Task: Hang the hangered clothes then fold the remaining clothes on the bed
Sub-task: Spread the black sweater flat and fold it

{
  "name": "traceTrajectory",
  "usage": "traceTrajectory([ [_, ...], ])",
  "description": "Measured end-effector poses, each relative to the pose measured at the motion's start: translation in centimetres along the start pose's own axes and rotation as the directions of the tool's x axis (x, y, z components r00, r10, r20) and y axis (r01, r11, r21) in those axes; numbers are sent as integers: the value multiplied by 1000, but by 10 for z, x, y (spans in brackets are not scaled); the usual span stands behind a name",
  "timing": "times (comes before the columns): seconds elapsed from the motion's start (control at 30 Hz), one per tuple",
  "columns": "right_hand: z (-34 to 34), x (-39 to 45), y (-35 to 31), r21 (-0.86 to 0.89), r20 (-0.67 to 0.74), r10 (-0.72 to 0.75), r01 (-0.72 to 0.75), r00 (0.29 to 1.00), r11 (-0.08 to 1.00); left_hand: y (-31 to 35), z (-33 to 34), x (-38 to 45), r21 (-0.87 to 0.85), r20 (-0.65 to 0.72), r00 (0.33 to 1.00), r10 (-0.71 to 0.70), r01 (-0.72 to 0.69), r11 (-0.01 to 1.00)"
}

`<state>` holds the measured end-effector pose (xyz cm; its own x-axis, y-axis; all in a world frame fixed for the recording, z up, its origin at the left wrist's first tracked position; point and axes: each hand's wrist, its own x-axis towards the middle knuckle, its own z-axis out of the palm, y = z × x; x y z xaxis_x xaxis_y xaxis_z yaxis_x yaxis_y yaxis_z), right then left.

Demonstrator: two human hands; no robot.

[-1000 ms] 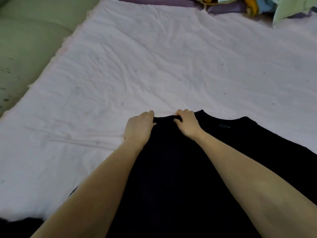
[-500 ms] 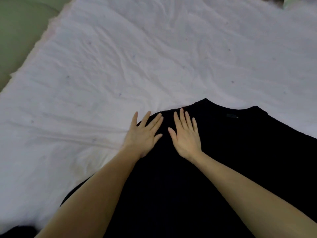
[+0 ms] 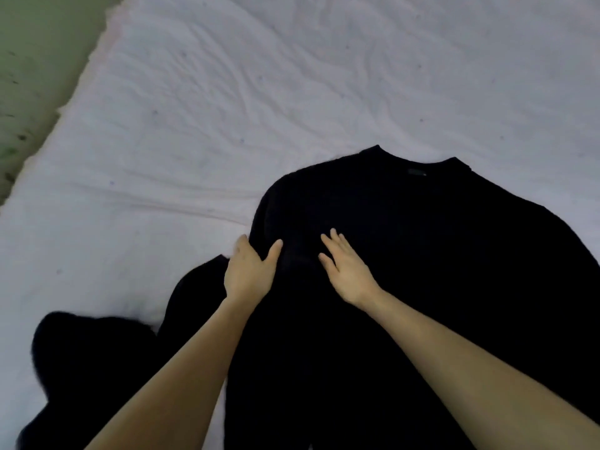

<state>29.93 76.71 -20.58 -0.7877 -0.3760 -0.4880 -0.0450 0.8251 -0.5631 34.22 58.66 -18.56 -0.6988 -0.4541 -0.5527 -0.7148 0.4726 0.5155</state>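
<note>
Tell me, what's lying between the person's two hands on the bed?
Only the black sweater itself: in the head view a bare strip of its dark fabric separates the left hand from the right hand, both resting on it.

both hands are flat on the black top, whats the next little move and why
Probably sweep the left hand outward to gather the sleeve lying bunched at the lower left and fold it across the body. The black top lies spread on the white sheet, collar away, with the right hand open on it to steady it.
</note>
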Motion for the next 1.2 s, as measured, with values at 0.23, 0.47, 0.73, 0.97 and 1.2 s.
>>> traceTrajectory([
  [0.23, 67, -133, -1, 72, -251, 95, -79, 963, 994, -3, -4, -62, -231, -122, 986, 112, -138, 963],
  [0.47, 85, -136, -7, -40, 84, -68, 72, 994, 997, -20, -82, -48, 715, -323, 702, 635, -259, 650],
  [0.73, 111, -162, -32, -227, -18, 85, -87, 996, 970, -91, 20, -134, 833, 52, 897, 439, -282, 476],
  [0.97, 127, -173, -19, 153, -24, 113, -108, 993, 982, -133, 57, -187, 36, 70, 996, 58, -60, 998],
  [1.2, 144, -238, 25, 252, 68, -42, 24, 997, 968, -167, 90, -237, -340, 273, 962, -4, 100, 935],
])
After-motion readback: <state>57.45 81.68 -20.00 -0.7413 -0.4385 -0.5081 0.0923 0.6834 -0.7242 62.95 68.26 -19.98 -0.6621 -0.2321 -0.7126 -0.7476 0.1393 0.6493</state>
